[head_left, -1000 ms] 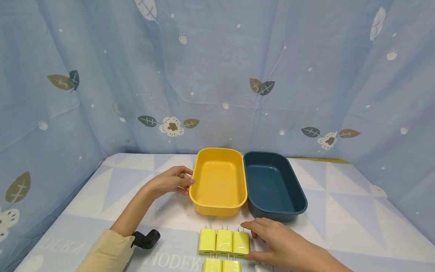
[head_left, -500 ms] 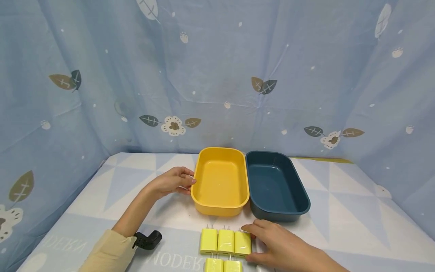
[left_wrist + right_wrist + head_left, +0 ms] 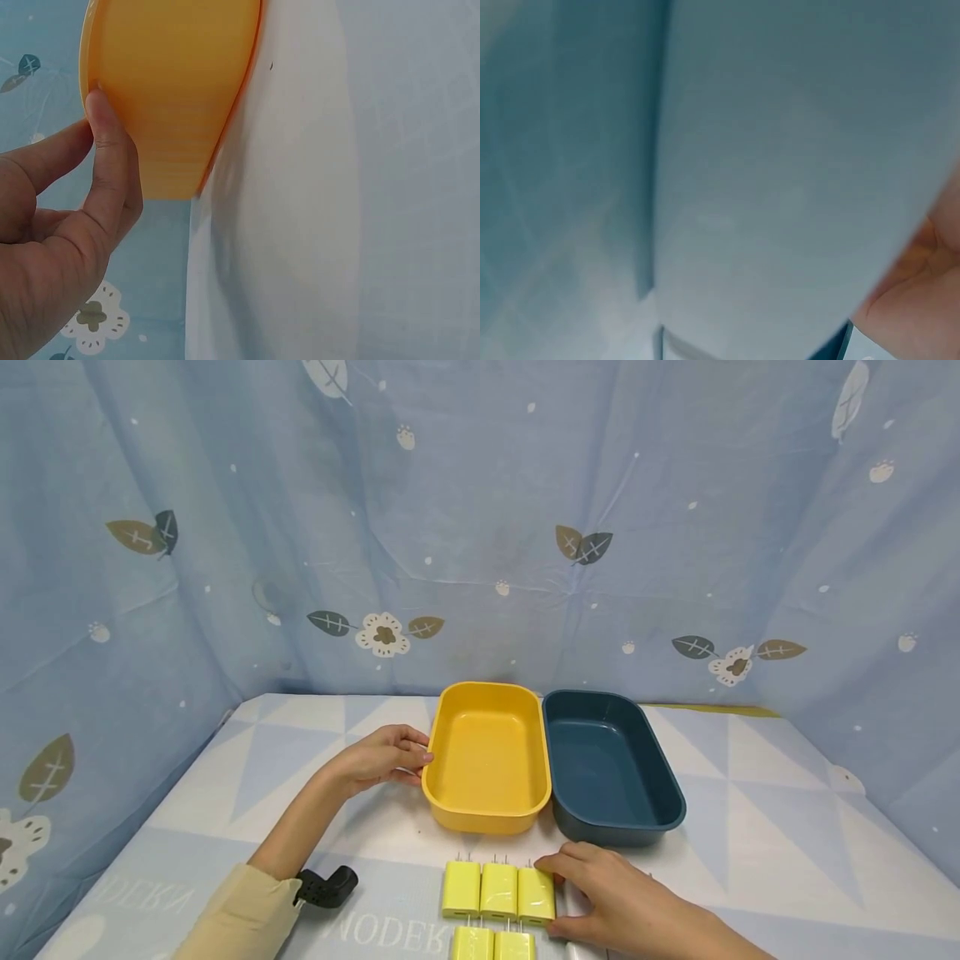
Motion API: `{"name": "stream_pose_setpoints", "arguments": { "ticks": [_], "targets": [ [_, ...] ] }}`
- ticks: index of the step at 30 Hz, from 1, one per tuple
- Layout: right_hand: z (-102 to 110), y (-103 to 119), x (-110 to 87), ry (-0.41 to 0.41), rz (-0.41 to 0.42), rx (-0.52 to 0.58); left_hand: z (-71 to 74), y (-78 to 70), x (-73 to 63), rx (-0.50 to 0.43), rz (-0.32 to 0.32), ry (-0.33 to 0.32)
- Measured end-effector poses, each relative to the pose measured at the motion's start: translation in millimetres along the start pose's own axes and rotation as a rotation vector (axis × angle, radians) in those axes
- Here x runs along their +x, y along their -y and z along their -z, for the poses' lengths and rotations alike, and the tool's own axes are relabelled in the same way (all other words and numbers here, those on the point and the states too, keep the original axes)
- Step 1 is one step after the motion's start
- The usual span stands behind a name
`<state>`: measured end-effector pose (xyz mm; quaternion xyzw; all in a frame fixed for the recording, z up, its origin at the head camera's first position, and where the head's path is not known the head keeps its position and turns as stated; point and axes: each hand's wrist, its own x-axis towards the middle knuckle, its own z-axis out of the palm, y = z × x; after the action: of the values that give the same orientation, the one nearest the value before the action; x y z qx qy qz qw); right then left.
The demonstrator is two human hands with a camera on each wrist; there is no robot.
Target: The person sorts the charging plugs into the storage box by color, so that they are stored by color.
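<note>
In the head view, my left hand (image 3: 386,755) holds the left side of a yellow plastic bin (image 3: 486,822), its thumb at the rim. The left wrist view shows the fingers against the bin's side wall (image 3: 169,150). My right hand (image 3: 626,893) spans the rightmost yellow charger plug (image 3: 536,897) of the upper row, with index finger at the prong end and thumb at the lower end. Two more yellow charger plugs (image 3: 461,891) lie beside it. A white piece (image 3: 576,902) shows partly under the right hand. In the right wrist view, only part of the hand (image 3: 915,300) appears.
A dark blue bin (image 3: 611,777) stands right against the yellow one. Below the upper row lie further yellow plugs (image 3: 493,945) and a white piece (image 3: 587,951), cut off by the frame. A patterned curtain (image 3: 480,510) hangs behind the table (image 3: 772,827).
The view has shifted slightly. My right hand's index finger and thumb stay about the rightmost yellow charger plug; the left hand stays on the yellow bin.
</note>
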<state>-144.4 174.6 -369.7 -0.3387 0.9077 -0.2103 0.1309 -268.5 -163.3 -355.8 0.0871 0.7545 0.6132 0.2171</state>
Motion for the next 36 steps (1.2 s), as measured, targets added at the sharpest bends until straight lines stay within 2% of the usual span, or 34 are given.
{"name": "stream_pose_setpoints", "arguments": {
  "ticks": [7,13,17,27,33,36],
  "targets": [
    [-1.2,-0.4,0.9,0.015,0.002,0.08,-0.1,1.5,-1.2,-0.011,-0.008,0.004],
    [-2.3,1.2,0.6,0.029,-0.068,0.142,-0.5,1.8,-1.3,-0.006,-0.01,0.004],
    [-2.6,1.5,-0.2,0.018,-0.075,0.171,-1.6,1.4,-1.1,-0.004,-0.009,-0.003],
    [-2.1,0.3,-3.4,-0.044,-0.021,0.179,-2.2,1.8,0.4,-0.002,-0.006,-0.016],
    [-1.3,0.9,-5.9,-0.163,0.114,0.183,-0.7,1.7,-0.1,-0.004,-0.009,-0.015],
    [0.8,2.6,-6.5,-0.2,0.127,0.2,0.1,0.9,-0.6,-0.002,-0.013,-0.013]
  ]
}}
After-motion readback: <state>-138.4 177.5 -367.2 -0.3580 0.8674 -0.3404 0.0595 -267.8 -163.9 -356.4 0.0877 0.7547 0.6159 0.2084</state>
